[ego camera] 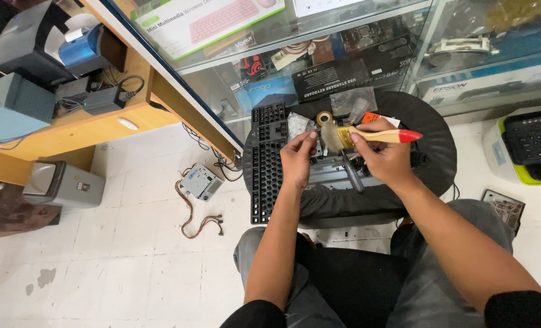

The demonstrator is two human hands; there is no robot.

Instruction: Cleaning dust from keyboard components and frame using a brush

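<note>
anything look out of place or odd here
Yes: a small grey metal drive unit lies loose on the white floor with its wires trailing. A black keyboard hangs over the round stool's edge.

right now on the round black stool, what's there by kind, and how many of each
keyboard: 1
paintbrush, held in the right hand: 1
tape roll: 1
clear plastic bags: 2
screwdriver: 1
total: 6
The left hand pinches the bristles.
</note>
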